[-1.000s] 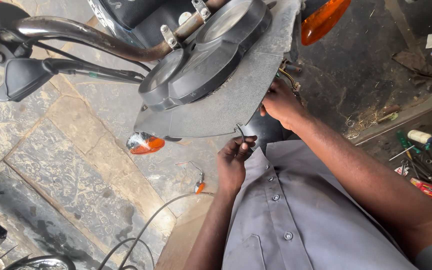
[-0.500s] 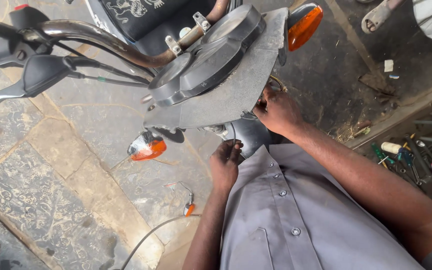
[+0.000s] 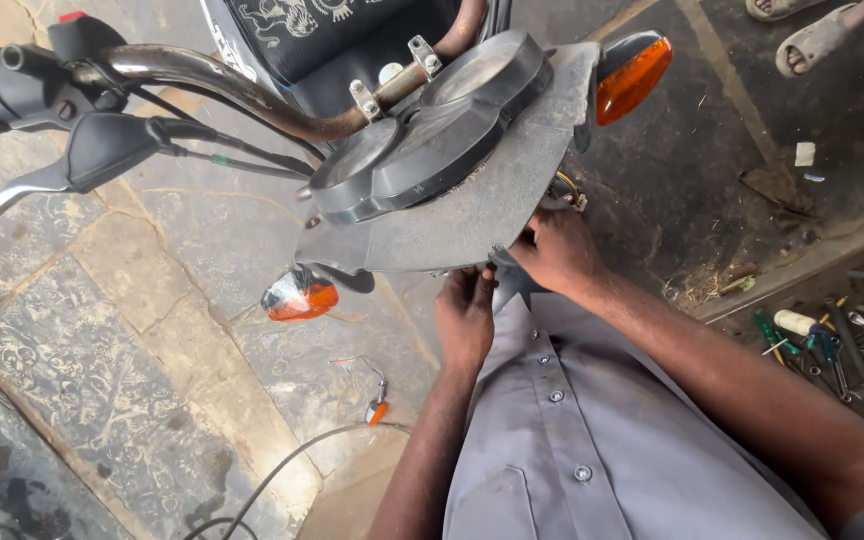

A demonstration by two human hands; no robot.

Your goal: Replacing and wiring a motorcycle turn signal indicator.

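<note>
Reaching up under the front of a motorcycle, both hands work at the lower edge of the grey headlight cowl [image 3: 472, 215], the flat panel that carries the twin round gauges [image 3: 422, 120] and sits just ahead of the rusty handlebar [image 3: 252, 95]. The left hand [image 3: 465, 318] has its fingers curled together against the cowl's bottom rim near the middle, though whether they pinch a small part is hidden. The right hand [image 3: 557, 250] is closed round the rim's right end, fingers wrapped behind the panel beside a knot of wiring [image 3: 570, 190] — what they clamp there I cannot tell.

The cowl looks like thin moulded plastic: light, somewhat springy, likely to crack if twisted from one corner. Its edges seem the safe hold, one hand each side, well clear of the gauge glass and of the orange turn signals [image 3: 632, 75], whose stalks would probably snap under load — the left-side one [image 3: 297, 297] hangs just below the panel's corner. Loose tools [image 3: 822, 345] lie on the floor at the right.
</note>
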